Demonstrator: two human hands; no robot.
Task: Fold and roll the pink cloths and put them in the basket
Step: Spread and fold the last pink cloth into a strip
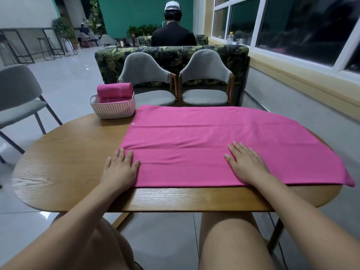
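While rolled pink cloths (115, 91) already sit in the pale woven plastic basket (112, 108), one flat pink cloth (204, 141) remains unrolled on the oval wooden table (64, 164), left hand (119, 168) and right hand (247, 164) pressing flat, fingers straight.

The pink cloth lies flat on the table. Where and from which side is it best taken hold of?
Probably its two near corners, from the person's side. The pink cloth lies flat on the table, so only edges offer a pinch. The near right corner overhangs the table edge; the left hand rests at the near left corner.
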